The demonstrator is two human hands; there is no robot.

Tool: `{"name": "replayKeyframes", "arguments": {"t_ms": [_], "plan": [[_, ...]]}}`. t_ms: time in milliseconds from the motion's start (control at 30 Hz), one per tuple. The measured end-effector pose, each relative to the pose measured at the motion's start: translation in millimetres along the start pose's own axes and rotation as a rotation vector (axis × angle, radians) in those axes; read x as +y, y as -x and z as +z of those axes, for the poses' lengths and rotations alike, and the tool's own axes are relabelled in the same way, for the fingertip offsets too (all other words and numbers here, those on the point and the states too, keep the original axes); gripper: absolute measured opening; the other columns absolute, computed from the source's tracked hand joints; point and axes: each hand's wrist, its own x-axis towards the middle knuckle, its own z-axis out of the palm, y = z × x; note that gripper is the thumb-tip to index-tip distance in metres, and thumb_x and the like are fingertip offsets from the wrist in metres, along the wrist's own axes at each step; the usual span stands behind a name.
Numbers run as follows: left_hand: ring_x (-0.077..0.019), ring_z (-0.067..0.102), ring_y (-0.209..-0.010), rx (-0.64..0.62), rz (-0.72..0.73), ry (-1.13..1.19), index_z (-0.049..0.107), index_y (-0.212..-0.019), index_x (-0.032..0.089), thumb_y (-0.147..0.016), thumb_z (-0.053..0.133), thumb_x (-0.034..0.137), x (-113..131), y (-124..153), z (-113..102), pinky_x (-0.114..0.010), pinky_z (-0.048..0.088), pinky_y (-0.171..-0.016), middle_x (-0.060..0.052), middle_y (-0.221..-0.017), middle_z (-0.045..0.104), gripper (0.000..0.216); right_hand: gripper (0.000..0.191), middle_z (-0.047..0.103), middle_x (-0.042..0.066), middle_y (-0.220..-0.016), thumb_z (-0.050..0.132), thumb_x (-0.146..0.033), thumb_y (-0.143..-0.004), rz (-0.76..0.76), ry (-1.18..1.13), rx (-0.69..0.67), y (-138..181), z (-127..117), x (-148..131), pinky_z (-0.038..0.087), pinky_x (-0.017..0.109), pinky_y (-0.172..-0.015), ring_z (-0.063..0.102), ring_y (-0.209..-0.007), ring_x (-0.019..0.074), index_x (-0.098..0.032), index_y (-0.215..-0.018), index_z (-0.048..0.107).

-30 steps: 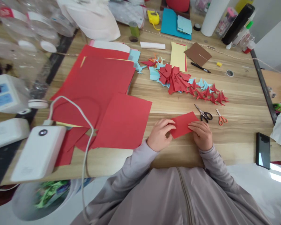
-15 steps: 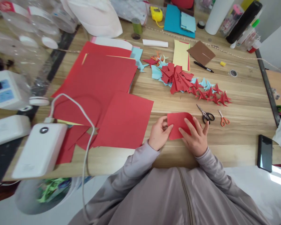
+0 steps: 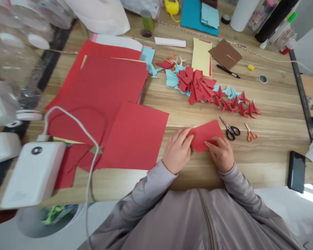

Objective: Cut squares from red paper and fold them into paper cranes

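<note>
A small square of red paper [image 3: 205,133] is held between my hands near the table's front edge, turned at a slant. My left hand [image 3: 177,150] pinches its left corner between thumb and fingers. At the lower right edge, my right hand [image 3: 221,152] grips the paper with its fingers curled. Just right of the paper lie black-handled scissors [image 3: 231,130] and small orange-handled scissors [image 3: 249,133]. Beyond it sits a heap of folded red paper pieces [image 3: 197,85], with several small red paper cranes [image 3: 234,102] trailing to the right.
Large red sheets [image 3: 106,93] cover the left side, with another red sheet [image 3: 138,135] nearer me. A white power bank [image 3: 33,173] with a cable stands at the front left. A phone [image 3: 296,172] lies at the right edge. Brown paper [image 3: 225,54] and a black pen [image 3: 227,71] lie farther back.
The red square has been turned to a slant. My right hand's fingers, spread over the paper before, are now curled on its edge; my left hand has shifted its hold. The view has moved slightly.
</note>
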Motion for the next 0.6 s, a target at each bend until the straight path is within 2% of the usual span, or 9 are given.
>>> {"name": "replayKeyframes", "arguments": {"t_ms": [167, 267, 333, 433, 600], "plan": [[-0.0293, 0.057, -0.107, -0.148, 0.106, -0.088, 0.067, -0.100, 0.016, -0.085, 0.049, 0.012, -9.3, -11.2, 2.3, -0.046, 0.050, -0.086, -0.012, -0.112, 0.067, 0.024, 0.023, 0.069, 0.006, -0.088, 0.052, -0.016, -0.088, -0.046, -0.035, -0.065, -13.2, -5.7, 5.3, 0.049, 0.032, -0.073, 0.058, -0.080, 0.0184, -0.024, -0.094, 0.073], [-0.0279, 0.058, -0.103, -0.194, 0.135, -0.115, 0.067, -0.095, 0.016, -0.087, 0.048, 0.013, -14.7, -23.6, 0.7, -0.043, 0.049, -0.083, -0.013, -0.104, 0.067, 0.021, 0.015, 0.070, 0.007, -0.084, 0.058, -0.028, -0.087, -0.027, -0.079, -0.098, -23.1, -8.9, 4.5, 0.048, 0.030, -0.070, 0.060, -0.077, 0.0182, -0.020, -0.083, 0.071], [-0.0265, 0.059, -0.096, -0.211, 0.145, -0.122, 0.066, -0.094, 0.014, -0.089, 0.047, 0.016, -17.3, -31.9, -0.2, -0.042, 0.049, -0.081, -0.012, -0.098, 0.068, 0.020, 0.023, 0.068, 0.006, -0.076, 0.056, -0.031, -0.089, 0.016, -0.083, -0.104, -29.7, -8.8, 4.0, 0.046, 0.028, -0.066, 0.060, -0.072, 0.0171, -0.019, -0.074, 0.067], [-0.0254, 0.059, -0.089, -0.184, 0.097, -0.089, 0.063, -0.101, 0.011, -0.093, 0.043, 0.023, -20.0, -41.1, 2.0, -0.041, 0.050, -0.079, -0.012, -0.093, 0.067, 0.024, 0.035, 0.062, 0.004, -0.061, 0.046, -0.029, -0.094, 0.097, -0.057, -0.098, -38.3, -5.1, 6.5, 0.041, 0.026, -0.058, 0.056, -0.059, 0.0145, -0.019, -0.063, 0.059], [-0.0274, 0.060, -0.095, -0.031, 0.017, -0.116, 0.059, -0.112, 0.009, -0.092, 0.044, 0.022, -15.7, -39.3, 11.4, -0.042, 0.050, -0.080, -0.017, -0.105, 0.065, 0.028, 0.033, 0.057, 0.001, -0.052, 0.047, -0.033, -0.092, 0.202, -0.040, -0.102, -46.4, 3.7, 14.2, 0.033, 0.025, -0.049, 0.051, -0.047, 0.0130, -0.019, -0.064, 0.056]]}}
